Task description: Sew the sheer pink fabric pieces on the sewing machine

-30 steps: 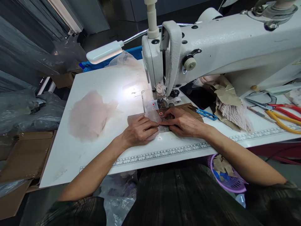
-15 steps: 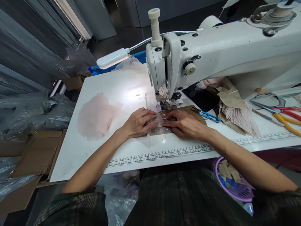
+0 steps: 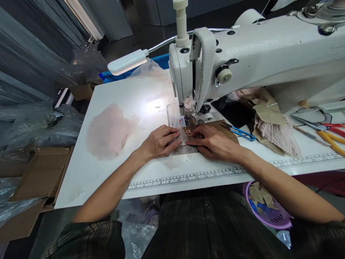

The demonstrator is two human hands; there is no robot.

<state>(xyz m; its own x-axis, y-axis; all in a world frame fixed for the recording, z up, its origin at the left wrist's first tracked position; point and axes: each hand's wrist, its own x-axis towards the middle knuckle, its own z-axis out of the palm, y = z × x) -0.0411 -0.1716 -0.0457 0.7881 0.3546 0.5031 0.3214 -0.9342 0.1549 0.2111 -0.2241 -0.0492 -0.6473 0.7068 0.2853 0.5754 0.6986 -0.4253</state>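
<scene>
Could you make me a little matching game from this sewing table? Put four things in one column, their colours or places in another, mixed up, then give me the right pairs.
Things:
1. thread snips
2. pile of sheer fabric
3. plastic basket
4. lamp head

Descriptions:
A. purple, below the table edge by the right arm
B. blue handles, just right of the right hand
C. white, on a bendy metal neck
D. pale pink, left of the left hand

Pairs: 1-B, 2-D, 3-A, 4-C
</scene>
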